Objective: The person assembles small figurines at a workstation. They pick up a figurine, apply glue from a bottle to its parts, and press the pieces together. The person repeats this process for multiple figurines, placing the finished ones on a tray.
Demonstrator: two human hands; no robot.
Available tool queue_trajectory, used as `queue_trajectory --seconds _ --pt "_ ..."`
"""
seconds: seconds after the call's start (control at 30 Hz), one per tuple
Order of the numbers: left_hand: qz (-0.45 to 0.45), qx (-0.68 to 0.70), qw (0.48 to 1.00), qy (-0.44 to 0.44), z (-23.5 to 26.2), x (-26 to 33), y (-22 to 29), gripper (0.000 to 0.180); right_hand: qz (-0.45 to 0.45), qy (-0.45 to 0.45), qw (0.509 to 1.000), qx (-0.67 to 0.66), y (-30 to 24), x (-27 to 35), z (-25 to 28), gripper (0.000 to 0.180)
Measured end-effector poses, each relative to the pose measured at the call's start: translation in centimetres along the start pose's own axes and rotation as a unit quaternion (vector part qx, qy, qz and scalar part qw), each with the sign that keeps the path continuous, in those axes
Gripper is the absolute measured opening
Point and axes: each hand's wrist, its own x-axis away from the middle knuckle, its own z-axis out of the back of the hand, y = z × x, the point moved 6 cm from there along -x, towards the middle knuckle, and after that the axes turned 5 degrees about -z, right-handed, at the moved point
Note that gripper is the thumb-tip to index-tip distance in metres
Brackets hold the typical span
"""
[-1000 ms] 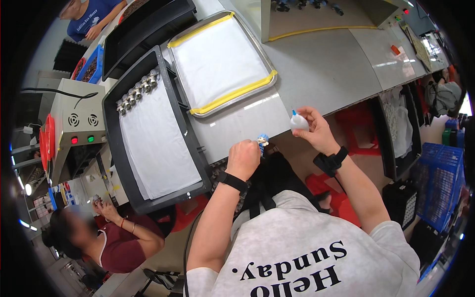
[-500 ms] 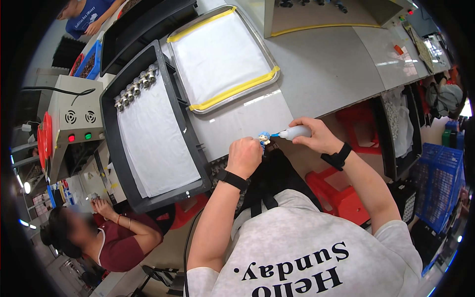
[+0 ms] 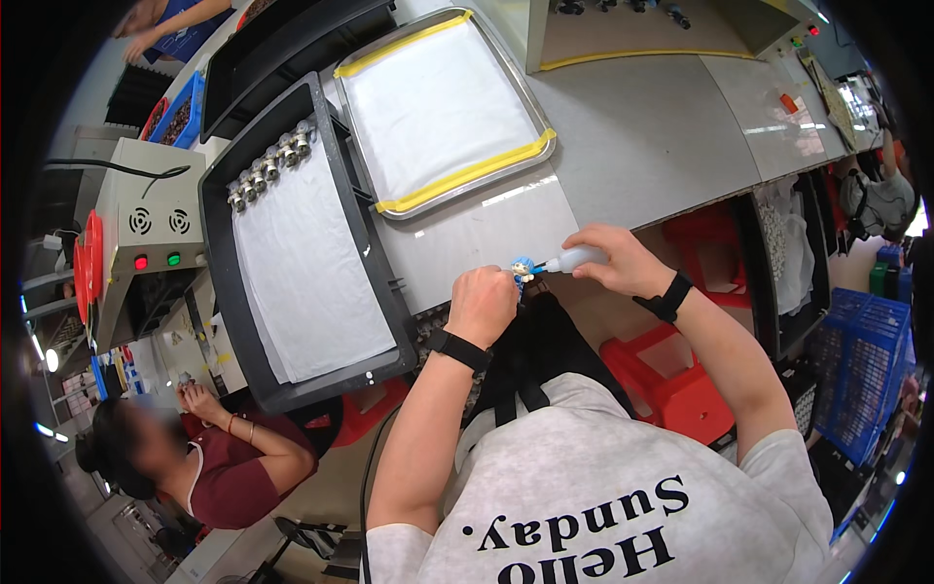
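My left hand point(image 3: 484, 304) is closed around a small figurine point(image 3: 522, 268) with blue hair and a pale face; its lower part is mostly hidden by my fingers. In my right hand point(image 3: 618, 261) is a white squeeze bottle point(image 3: 580, 258) with a blue nozzle tip. The bottle lies nearly level, and its tip points left at the figurine's head, close to or touching it. Both hands are just off the near edge of the grey table point(image 3: 642, 146). A dark band circles each wrist.
Left of my hands, a black tray point(image 3: 394, 321) lined with white sheets holds several small figures point(image 3: 268, 167). Beyond lies a metal tray point(image 3: 553, 146) with white paper and yellow tape. Red stools point(image 3: 671, 384) stand below the table. A co-worker in a maroon shirt point(image 3: 238, 477) sits at lower left.
The figurine and bottle tip have shifted very slightly, staying close together. The view has tilted a little. At the far upper left, a person in blue has moved an arm.
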Motion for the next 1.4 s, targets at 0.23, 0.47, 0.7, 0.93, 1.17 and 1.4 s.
queue_trajectory --seconds 0.23,0.47,0.7,0.93,1.17,1.4 --pt "-0.003 -0.002 1.0 0.002 -0.1 0.1 0.0 0.018 0.015 0.006 0.999 0.033 -0.9 0.1 0.1 0.033" --pt "-0.007 -0.006 1.0 0.001 0.0 0.2 0.2 0.016 0.026 0.019 0.996 0.08 -2.0 0.3 0.2 0.032" --pt "-0.012 -0.01 1.0 0.008 -0.1 0.2 0.2 0.016 0.042 0.038 0.99 0.129 -2.9 0.5 0.1 0.03" --pt "-0.009 -0.007 1.0 0.01 -0.1 0.3 0.2 0.016 0.044 0.054 0.986 0.153 -4.7 0.9 0.1 0.027" --pt "-0.013 -0.006 1.0 0.014 -0.1 0.3 0.2 0.016 0.055 0.056 0.98 0.185 -5.7 1.0 0.0 0.025" --pt "-0.012 -0.002 1.0 0.011 0.0 0.3 0.2 0.016 0.026 0.043 0.985 0.168 -5.2 1.0 0.0 0.028"
